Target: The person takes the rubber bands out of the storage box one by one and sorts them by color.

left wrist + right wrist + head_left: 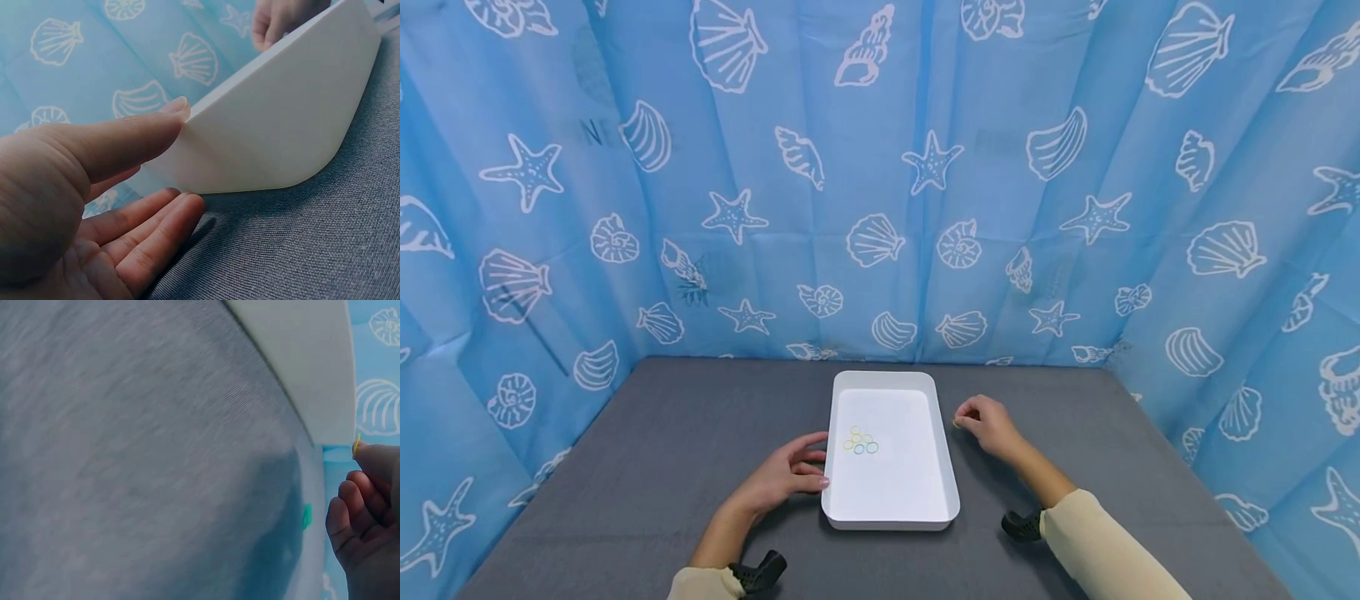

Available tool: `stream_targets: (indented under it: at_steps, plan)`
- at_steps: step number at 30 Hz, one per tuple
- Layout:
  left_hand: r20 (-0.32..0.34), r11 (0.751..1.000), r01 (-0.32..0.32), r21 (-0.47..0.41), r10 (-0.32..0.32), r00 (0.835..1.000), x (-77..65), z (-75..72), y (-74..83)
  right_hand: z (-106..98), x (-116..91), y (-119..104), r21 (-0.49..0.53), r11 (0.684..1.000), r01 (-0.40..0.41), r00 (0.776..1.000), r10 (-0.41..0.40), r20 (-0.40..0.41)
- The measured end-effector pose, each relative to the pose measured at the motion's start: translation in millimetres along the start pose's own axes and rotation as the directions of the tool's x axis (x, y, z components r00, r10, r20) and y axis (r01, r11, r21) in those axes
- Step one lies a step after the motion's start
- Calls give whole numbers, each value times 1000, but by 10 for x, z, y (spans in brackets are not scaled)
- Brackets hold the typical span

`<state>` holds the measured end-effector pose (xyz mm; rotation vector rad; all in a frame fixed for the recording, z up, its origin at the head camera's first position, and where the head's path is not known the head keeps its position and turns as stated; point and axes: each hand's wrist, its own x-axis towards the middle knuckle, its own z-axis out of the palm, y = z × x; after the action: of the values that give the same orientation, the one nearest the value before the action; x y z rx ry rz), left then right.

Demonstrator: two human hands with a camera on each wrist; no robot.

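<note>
One thin yellow ring (356, 447), pinched by the right hand (991, 426).

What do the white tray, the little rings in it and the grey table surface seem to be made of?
White tray: likely plastic, satin; smooth, rounded walls, though coated metal is possible. 
Little rings: perhaps rubber or plastic; thin coloured loops, too small to judge finish. 
Grey table surface: fabric, matte; fine weave shows in the left wrist view.

In my head view I can read 1 faint, dark capital N (592, 132) on the blue curtain (865, 187), at upper left; a partial mark just right of it I can't make out.
</note>
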<state>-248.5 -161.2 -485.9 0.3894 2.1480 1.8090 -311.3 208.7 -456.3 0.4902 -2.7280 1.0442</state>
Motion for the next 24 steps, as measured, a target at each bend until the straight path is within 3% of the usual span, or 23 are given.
stream_targets:
  at_steps: [4,13,24]
  plan:
    - [-5,1000,2,3,-2,1000,-7,2,7,-4,-48,98,-11,1000,-3,1000,3,-29]
    - [-11,1000,12,4,-12,1000,-23,5,30,0,-68,287,-10,995,-95,993,95,-65]
    - [-20,1000,24,11,-24,1000,-28,8,35,-17,-8,333,-17,978,-208,975,206,-87]
